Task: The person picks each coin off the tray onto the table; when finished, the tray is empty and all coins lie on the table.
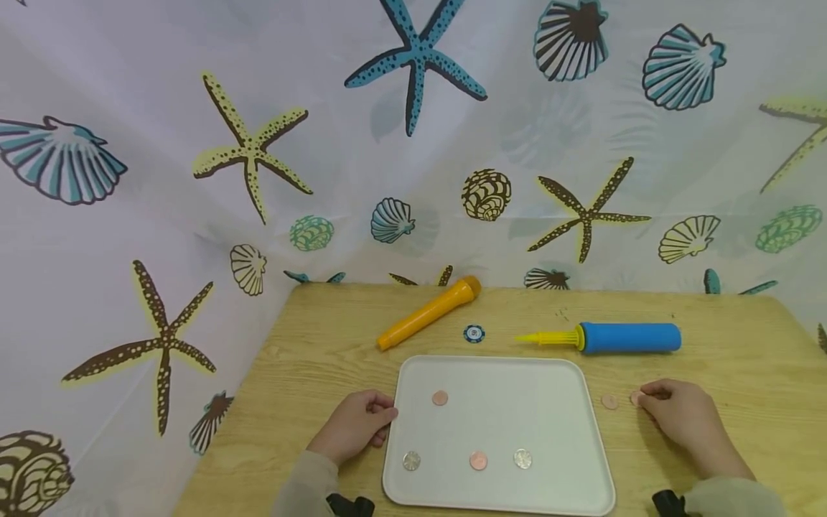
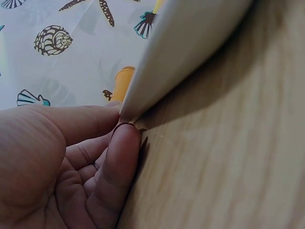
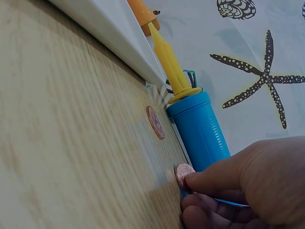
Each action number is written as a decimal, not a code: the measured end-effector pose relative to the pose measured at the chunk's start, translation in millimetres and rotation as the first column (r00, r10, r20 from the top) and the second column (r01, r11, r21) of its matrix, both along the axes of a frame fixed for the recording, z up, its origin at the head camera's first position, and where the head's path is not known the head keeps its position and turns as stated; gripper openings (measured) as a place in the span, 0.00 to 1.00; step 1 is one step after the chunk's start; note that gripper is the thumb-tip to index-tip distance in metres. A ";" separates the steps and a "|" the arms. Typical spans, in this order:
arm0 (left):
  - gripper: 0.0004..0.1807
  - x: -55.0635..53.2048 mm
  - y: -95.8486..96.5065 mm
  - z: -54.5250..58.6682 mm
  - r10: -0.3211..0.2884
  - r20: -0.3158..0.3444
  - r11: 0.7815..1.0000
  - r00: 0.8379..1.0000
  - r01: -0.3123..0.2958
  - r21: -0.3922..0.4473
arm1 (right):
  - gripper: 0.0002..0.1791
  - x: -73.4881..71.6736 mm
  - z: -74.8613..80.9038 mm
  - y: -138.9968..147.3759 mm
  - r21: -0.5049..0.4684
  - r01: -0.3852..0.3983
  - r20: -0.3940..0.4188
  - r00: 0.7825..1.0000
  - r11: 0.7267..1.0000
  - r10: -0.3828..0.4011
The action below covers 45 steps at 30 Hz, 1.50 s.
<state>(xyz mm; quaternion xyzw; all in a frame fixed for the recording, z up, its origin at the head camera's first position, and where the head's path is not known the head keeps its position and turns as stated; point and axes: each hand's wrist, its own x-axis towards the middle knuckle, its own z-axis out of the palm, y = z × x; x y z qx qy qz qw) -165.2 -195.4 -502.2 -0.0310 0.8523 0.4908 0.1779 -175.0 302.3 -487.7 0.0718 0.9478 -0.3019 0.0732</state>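
Note:
A white rectangular tray (image 1: 497, 373) lies on the table, its left rim pinched between the thumb and fingers of my left hand (image 1: 362, 424). In the left wrist view the fingertips meet at the tray's edge (image 2: 164, 62). My right hand (image 1: 685, 413), right of the tray, pinches a copper coin (image 3: 182, 174) by its edge, close over the table. Another copper coin (image 1: 609, 401) lies flat between that hand and the tray. On the tray are a copper coin (image 1: 440, 398) toward the back, and a silver coin (image 1: 411, 460), a copper coin (image 1: 478, 460) and a silver coin (image 1: 522, 459) along the front.
Behind the tray lie an orange toy microphone (image 1: 429, 312), a blue and white poker chip (image 1: 474, 334) and a blue hand pump (image 1: 629, 337) with a yellow nozzle. A curtain (image 1: 439, 179) printed with shells and starfish hangs beyond the wooden table (image 1: 310, 337).

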 end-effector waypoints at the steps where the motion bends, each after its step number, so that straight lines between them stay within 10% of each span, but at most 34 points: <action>1: 0.15 -0.3 0.2 0.0 -0.001 -0.001 1.000 1.000 0.001 0.001 | 0.22 -0.1 -0.3 0.2 0.005 -0.003 -0.003 1.000 1.000 0.003; 20: 0.16 -3.0 2.3 -0.1 -0.014 0.003 1.000 1.000 0.014 0.008 | 0.22 3.8 -0.1 -9.3 -0.019 0.005 -0.029 1.000 1.000 -0.006; 33: 0.15 -1.4 0.6 -0.1 0.005 0.005 1.000 1.000 -0.005 -0.009 | 0.15 -1.0 7.7 -78.4 -0.355 -0.027 0.065 0.996 0.935 0.053; 45: 0.14 -2.6 1.8 -1.4 0.016 0.002 0.999 1.000 -0.016 -0.027 | 0.08 -7.9 3.5 -135.9 -0.421 -0.099 0.063 0.988 0.902 0.138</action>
